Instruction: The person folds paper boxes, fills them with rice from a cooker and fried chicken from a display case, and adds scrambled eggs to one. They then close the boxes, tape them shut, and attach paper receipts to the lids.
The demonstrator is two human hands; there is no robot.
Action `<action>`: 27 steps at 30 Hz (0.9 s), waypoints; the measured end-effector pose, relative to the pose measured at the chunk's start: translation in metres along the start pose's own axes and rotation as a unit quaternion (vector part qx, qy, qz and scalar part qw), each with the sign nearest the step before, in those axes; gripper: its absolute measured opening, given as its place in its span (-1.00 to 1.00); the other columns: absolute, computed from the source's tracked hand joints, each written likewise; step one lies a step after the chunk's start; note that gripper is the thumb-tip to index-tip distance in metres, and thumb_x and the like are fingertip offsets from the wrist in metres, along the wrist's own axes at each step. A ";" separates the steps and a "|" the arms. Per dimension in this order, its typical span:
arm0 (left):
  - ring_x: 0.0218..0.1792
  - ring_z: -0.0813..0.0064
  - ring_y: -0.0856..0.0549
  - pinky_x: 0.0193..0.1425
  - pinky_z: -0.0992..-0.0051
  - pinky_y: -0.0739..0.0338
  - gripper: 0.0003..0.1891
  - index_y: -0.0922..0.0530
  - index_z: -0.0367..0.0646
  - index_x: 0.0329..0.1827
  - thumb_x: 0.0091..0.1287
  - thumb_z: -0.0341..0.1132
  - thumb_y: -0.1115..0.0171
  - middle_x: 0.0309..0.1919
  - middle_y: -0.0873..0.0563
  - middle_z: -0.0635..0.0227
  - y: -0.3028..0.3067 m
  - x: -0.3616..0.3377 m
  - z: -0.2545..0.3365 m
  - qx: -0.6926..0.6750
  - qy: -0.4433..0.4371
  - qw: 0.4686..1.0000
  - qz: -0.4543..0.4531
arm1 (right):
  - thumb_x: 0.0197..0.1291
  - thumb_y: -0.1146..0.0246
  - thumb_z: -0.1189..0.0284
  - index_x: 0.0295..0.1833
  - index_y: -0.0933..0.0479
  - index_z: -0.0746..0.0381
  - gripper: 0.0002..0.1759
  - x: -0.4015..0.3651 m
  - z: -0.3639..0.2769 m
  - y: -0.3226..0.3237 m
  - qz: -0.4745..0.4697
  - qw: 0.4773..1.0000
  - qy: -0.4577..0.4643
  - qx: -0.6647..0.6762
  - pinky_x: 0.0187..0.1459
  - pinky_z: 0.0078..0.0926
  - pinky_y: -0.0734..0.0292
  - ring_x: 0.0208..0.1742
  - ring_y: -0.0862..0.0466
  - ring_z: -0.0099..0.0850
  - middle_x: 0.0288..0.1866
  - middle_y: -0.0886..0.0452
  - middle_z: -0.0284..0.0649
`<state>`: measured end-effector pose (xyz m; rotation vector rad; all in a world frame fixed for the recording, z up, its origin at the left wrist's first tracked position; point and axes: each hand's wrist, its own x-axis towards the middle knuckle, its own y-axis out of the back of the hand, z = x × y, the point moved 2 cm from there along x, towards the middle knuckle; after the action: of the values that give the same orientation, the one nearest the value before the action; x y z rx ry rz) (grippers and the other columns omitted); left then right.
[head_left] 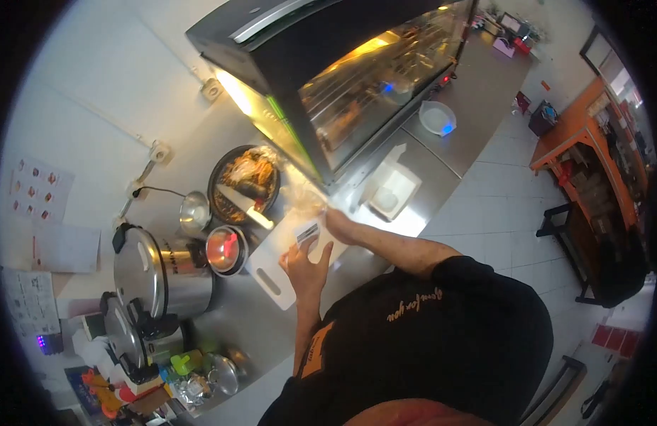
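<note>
My left hand [307, 268] is over a white cutting board [284, 248], thumb and fingers curved and apart. By its fingertips is a small white label [308, 233] with dark print. My right hand [340, 227] is closed at the board's far edge, at a crumpled clear plastic bag [307, 201]; its fingertips are partly hidden. A knife [245, 204] with a pale handle lies across a round dark pan [216, 186] of food, its handle reaching toward the board.
A lit glass display warmer [371, 92] stands behind the board. To its front right are an open white takeaway box [394, 186] and a white bowl [437, 118]. Metal bowls [195, 213] and large steel cookers [186, 273] stand on the left. An orange shelf [591, 128] is at far right.
</note>
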<state>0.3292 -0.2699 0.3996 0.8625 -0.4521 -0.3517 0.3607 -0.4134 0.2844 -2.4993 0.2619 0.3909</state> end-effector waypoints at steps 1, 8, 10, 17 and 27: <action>0.01 0.16 -0.68 0.22 0.26 -0.39 -0.68 -0.70 -0.14 -0.04 0.23 -0.16 -0.43 -0.08 -0.75 0.14 -0.013 -0.001 0.004 -0.073 0.003 0.997 -0.009 | 0.55 0.13 0.16 0.43 -0.34 0.24 -0.47 -0.010 -0.028 0.009 -0.032 0.995 0.085 0.046 0.38 -0.42 -0.23 0.34 -0.44 -0.43 0.36 -0.44 -0.23; 0.09 0.04 -0.68 0.16 0.24 -0.55 -0.45 -0.54 -0.18 0.26 0.20 -0.27 -0.47 0.07 -0.68 -0.05 -0.094 0.084 0.150 -0.171 -0.152 0.971 -0.062 | 0.45 -0.16 0.17 0.28 -0.46 0.18 -0.57 -0.042 -0.146 0.247 0.286 0.917 0.272 -0.064 0.21 -0.51 -0.40 0.16 -0.52 -0.50 0.16 -0.57 -0.30; 0.12 0.04 -0.65 0.23 0.22 -0.50 -0.25 -0.34 -0.11 0.46 0.22 -0.10 -0.43 0.12 -0.65 -0.01 -0.134 0.140 0.228 -0.104 -0.289 0.942 -0.134 | 0.41 -0.23 0.25 0.24 -0.49 0.25 -0.59 -0.047 -0.159 0.340 0.341 0.872 0.337 -0.099 0.26 -0.53 -0.36 0.23 -0.49 -0.49 0.18 -0.57 -0.28; 0.45 0.20 -0.31 0.53 0.14 -0.14 -0.22 -0.28 -0.07 0.51 0.26 0.05 -0.28 0.32 -0.47 0.14 -0.336 0.356 0.459 0.054 -0.607 0.790 -0.072 | 0.43 -0.18 0.14 0.28 -0.51 0.27 -0.50 -0.123 -0.232 0.543 0.506 0.810 0.291 0.058 0.10 -0.55 -0.42 0.05 -0.55 -0.51 0.09 -0.60 -0.32; 0.58 0.34 -0.10 0.63 -0.07 0.20 -0.22 -0.19 -0.02 0.56 0.35 0.15 -0.13 0.54 -0.24 0.30 -0.404 0.455 0.462 0.310 -0.584 0.748 -0.066 | 0.47 -0.13 0.14 0.18 -0.57 0.27 -0.56 -0.087 -0.370 0.657 0.465 0.817 0.341 0.035 -0.05 -0.41 -0.43 -0.08 -0.52 -0.48 -0.09 -0.59 -0.36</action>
<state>0.4326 -1.0256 0.4505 1.2568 -1.7673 -0.9086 0.1816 -1.1508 0.2585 -2.1601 1.7665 -0.1893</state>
